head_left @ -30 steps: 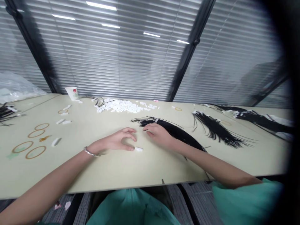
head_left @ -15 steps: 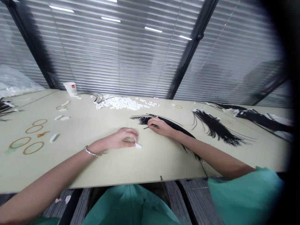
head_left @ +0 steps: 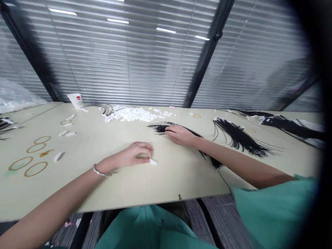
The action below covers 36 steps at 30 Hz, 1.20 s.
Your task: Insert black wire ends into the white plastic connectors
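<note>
Pinching the left end of a small white piece (head_left: 153, 161) narrowly in the left hand (head_left: 136, 154), at the middle of the table (head_left: 160, 185). Resting the right hand (head_left: 181, 135) on a black strand bundle (head_left: 159, 128), farther off and to the right, near the bundle's left end; curling it inward, cannot tell whether holding any strand.

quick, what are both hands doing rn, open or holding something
Left hand: closed, pinching the end of a small white piece.
Right hand: on the black strand bundle; whether it grips any cannot be told.
</note>
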Each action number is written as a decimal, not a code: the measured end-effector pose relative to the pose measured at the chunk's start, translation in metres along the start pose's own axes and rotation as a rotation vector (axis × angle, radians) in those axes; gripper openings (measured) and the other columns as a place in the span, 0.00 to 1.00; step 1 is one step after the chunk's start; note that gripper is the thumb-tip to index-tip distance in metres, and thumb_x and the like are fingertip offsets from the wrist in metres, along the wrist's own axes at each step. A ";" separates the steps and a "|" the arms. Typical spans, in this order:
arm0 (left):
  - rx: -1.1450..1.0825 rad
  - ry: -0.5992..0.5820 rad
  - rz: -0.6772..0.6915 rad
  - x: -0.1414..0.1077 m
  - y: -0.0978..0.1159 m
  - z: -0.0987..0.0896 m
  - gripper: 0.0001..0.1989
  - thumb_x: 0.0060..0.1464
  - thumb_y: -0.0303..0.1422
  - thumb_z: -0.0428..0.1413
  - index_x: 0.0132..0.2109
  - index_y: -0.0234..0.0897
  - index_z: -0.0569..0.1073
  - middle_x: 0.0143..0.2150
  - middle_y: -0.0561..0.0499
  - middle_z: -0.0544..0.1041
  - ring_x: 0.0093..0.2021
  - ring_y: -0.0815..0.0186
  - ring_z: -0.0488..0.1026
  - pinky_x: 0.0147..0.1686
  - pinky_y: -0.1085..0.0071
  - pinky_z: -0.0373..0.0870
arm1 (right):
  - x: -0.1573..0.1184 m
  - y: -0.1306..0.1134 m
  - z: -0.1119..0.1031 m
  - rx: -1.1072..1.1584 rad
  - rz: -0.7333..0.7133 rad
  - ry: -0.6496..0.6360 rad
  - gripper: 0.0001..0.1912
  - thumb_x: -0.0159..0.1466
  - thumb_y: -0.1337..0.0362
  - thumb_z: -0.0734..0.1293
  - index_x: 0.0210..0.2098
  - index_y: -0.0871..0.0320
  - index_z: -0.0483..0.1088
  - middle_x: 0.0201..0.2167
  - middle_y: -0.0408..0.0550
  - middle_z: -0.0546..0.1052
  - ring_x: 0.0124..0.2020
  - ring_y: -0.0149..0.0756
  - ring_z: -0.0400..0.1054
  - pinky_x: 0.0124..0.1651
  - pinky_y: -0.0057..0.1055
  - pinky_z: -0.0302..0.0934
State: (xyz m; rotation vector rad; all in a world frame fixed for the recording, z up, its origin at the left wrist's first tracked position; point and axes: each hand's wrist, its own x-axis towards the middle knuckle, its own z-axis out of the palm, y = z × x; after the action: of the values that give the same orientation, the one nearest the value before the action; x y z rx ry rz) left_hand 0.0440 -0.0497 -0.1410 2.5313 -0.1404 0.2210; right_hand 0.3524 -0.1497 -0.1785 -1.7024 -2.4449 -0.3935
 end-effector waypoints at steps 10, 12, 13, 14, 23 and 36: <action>-0.017 0.008 0.019 0.001 -0.009 0.003 0.12 0.57 0.39 0.50 0.41 0.38 0.74 0.49 0.48 0.68 0.50 0.69 0.65 0.54 0.72 0.59 | -0.060 0.063 -0.024 0.250 0.742 -0.401 0.53 0.56 0.38 0.64 0.67 0.63 0.40 0.61 0.57 0.45 0.60 0.52 0.45 0.61 0.42 0.49; -0.025 0.014 0.033 0.001 -0.009 0.003 0.12 0.56 0.38 0.50 0.41 0.38 0.74 0.49 0.48 0.68 0.50 0.69 0.65 0.54 0.72 0.59 | -0.057 0.079 -0.026 0.327 0.651 -0.436 0.46 0.56 0.41 0.65 0.64 0.62 0.51 0.57 0.55 0.54 0.56 0.48 0.53 0.59 0.36 0.53; -0.029 0.017 0.038 0.001 -0.008 0.003 0.12 0.56 0.38 0.51 0.41 0.37 0.74 0.49 0.48 0.68 0.50 0.69 0.65 0.53 0.72 0.59 | -0.054 0.084 -0.026 0.337 0.601 -0.426 0.43 0.56 0.43 0.66 0.62 0.61 0.55 0.56 0.53 0.57 0.54 0.47 0.55 0.58 0.34 0.54; -0.032 0.020 0.036 0.000 -0.008 0.003 0.12 0.56 0.38 0.51 0.41 0.38 0.74 0.49 0.48 0.68 0.49 0.69 0.65 0.53 0.72 0.59 | -0.051 0.088 -0.025 0.334 0.556 -0.409 0.40 0.56 0.46 0.67 0.61 0.60 0.58 0.55 0.52 0.58 0.53 0.46 0.56 0.57 0.32 0.55; -0.013 0.005 0.031 0.003 -0.010 0.003 0.11 0.56 0.38 0.51 0.41 0.38 0.74 0.48 0.48 0.68 0.48 0.69 0.66 0.53 0.71 0.59 | -0.030 0.100 -0.012 0.324 0.355 -0.378 0.35 0.56 0.58 0.70 0.61 0.57 0.59 0.54 0.48 0.60 0.53 0.41 0.57 0.55 0.27 0.55; -0.004 0.012 0.039 0.002 -0.005 0.002 0.12 0.57 0.37 0.50 0.41 0.37 0.73 0.48 0.47 0.68 0.49 0.69 0.66 0.53 0.71 0.60 | 0.057 0.073 0.016 0.220 0.205 -0.229 0.30 0.58 0.73 0.64 0.60 0.60 0.59 0.53 0.50 0.61 0.52 0.37 0.58 0.58 0.27 0.53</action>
State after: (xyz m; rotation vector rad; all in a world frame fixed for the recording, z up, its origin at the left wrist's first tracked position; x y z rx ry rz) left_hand 0.0469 -0.0471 -0.1448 2.5247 -0.1848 0.2515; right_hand 0.4014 -0.0702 -0.1690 -1.9653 -2.3204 0.0971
